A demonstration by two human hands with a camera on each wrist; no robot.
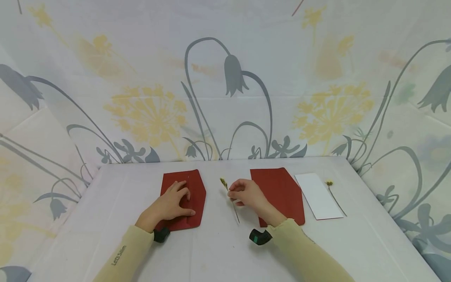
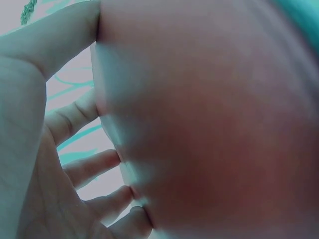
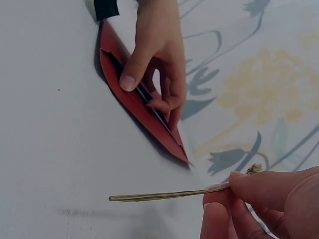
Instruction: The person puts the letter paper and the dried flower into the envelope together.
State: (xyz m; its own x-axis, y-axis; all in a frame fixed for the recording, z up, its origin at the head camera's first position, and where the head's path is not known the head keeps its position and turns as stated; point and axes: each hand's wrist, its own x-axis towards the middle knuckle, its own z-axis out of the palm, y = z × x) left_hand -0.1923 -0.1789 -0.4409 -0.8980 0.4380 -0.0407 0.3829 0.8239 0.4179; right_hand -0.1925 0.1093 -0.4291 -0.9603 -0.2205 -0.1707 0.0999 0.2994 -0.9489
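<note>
Right now the dried flower sprig is slender and straight, with a straw-olive stem and a small, crumpled yellowish-green head. I pinch it between the thumb and fingers of my right hand, just below the head, so that most of the stem runs free past my fingertips. It is held between my two hands, to the right of my left hand and apart from it. My left hand rests on the left red envelope, fingers bent and spread away from the thumb, with a dark slit showing between them. Under my right wrist lies a second red envelope. Beyond it come a white card and another dried flower with a yellow head. Everything lies on a white-covered table, before a floral-print backdrop.
</note>
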